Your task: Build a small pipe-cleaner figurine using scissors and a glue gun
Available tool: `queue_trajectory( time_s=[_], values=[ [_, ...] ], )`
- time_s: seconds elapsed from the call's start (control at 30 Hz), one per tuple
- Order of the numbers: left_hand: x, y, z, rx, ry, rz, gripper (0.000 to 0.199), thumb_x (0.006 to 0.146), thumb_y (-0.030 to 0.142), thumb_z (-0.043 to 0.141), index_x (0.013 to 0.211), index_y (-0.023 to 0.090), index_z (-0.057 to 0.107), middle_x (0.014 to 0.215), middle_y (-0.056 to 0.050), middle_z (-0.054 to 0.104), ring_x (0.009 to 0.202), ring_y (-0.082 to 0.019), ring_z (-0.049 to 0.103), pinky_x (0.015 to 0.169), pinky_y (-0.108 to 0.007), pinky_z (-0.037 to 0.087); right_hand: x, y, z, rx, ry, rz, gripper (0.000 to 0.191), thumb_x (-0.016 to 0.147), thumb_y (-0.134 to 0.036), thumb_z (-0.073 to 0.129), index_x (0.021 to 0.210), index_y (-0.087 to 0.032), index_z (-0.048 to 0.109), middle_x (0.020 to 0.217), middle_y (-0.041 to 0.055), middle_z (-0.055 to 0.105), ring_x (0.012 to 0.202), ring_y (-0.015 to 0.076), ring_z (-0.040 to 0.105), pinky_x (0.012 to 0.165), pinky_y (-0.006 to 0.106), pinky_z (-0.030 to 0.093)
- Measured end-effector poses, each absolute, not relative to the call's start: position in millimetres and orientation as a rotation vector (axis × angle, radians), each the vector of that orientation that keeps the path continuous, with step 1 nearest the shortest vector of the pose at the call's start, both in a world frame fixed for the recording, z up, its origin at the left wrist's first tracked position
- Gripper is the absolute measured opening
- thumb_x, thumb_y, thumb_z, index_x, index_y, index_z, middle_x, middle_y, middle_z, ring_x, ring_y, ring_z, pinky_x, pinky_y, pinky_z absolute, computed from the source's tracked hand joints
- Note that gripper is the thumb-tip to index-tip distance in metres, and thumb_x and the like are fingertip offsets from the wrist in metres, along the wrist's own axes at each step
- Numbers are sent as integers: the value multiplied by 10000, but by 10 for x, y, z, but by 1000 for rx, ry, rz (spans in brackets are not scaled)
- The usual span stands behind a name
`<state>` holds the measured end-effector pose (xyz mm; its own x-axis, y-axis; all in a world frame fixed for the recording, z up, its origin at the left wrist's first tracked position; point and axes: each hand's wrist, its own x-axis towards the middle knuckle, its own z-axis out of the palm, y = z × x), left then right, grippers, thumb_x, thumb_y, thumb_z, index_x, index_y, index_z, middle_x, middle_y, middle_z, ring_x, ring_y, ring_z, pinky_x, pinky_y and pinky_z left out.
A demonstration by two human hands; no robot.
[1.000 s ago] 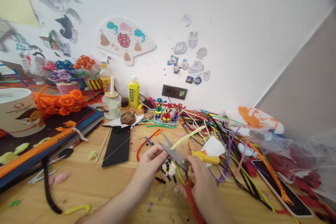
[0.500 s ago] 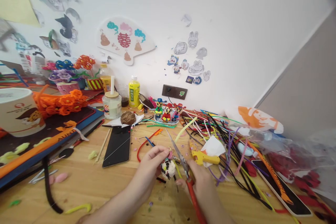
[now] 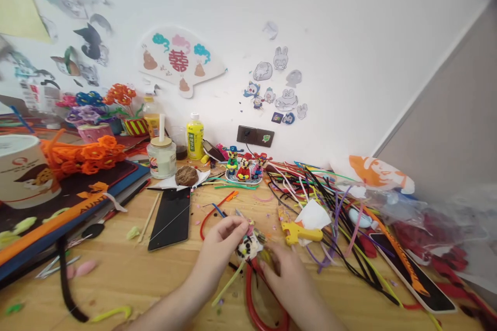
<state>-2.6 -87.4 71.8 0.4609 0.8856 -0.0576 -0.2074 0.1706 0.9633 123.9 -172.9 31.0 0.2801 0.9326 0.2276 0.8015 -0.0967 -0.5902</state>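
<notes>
My left hand [image 3: 223, 240] pinches a small fuzzy figure [image 3: 247, 249], white with black and yellow patches and a bit of pink on top. A pale yellow pipe cleaner [image 3: 229, 284] slants down and left from beside it. Close to the figure's right side, my right hand [image 3: 289, 274] has its fingers curled; what they grip, if anything, is blurred and hidden. Red-handled scissors [image 3: 250, 302] are under and beside my right hand, handles toward me, blades largely covered by the figure and my hands.
A black phone [image 3: 171, 220] lies left of my hands. To the right are a yellow glue gun [image 3: 303, 232] and a heap of pipe cleaners [image 3: 330, 217]. Several small figures [image 3: 245, 165] stand behind, near a glass jar [image 3: 162, 159]. A paper cup [image 3: 27, 170] is far left.
The scissors have swung from pointing up in my right hand to low beside the figure. The pale yellow pipe cleaner has gone from above the figure to below it. My view has shifted slightly.
</notes>
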Motion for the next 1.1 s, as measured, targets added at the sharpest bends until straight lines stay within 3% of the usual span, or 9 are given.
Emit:
queue_trajectory(
  time_s=[0.13, 0.23, 0.37, 0.47, 0.77, 1.1],
  values=[
    [-6, -876, 704, 1219, 760, 844, 201, 608, 350, 653, 605, 151, 627, 580, 4, 599, 567, -126, 517, 544, -210, 386, 1227, -1721, 314, -2024, -1638, 127, 317, 727, -99, 452, 992, -173, 610, 818, 82, 680, 722, 228, 632, 620, 295, 461],
    [13, -896, 674, 1277, 754, 798, 185, 601, 335, 655, 604, 152, 626, 577, 2, 602, 573, -132, 523, 550, -214, 396, 1249, -1746, 428, -1974, -1597, 40, 243, 793, -150, 402, 878, -167, 630, 746, 81, 663, 678, 210, 613, 581, 277, 436],
    [33, -941, 601, 1410, 721, 732, 146, 626, 301, 636, 634, 155, 638, 599, -14, 609, 579, -143, 528, 539, -219, 407, 1279, -1766, 561, -1664, -1453, 340, 251, 843, -258, 388, 777, -161, 610, 715, 36, 638, 660, 143, 577, 580, 219, 431],
    [42, -966, 550, 1524, 690, 706, 134, 658, 287, 612, 666, 159, 649, 634, -25, 620, 602, -149, 536, 559, -219, 416, 1291, -1748, 569, -1581, -1344, 505, 198, 801, -266, 458, 757, -150, 613, 735, 35, 642, 691, 142, 581, 599, 216, 446],
    [32, -978, 530, 1680, 687, 723, 135, 698, 274, 565, 678, 168, 647, 661, -37, 628, 626, -164, 545, 585, -232, 417, 1292, -1726, 536, -1470, -1134, 731, 103, 721, -230, 555, 736, -146, 611, 728, 30, 645, 685, 145, 595, 620, 235, 470],
    [32, -990, 541, 1608, 669, 744, 108, 667, 254, 591, 652, 178, 667, 640, -33, 637, 613, -166, 551, 577, -227, 417, 1284, -1716, 495, -1352, -959, 911, 219, 670, -347, 640, 693, -130, 616, 636, 25, 644, 586, 134, 598, 582, 249, 479]
  ],
)
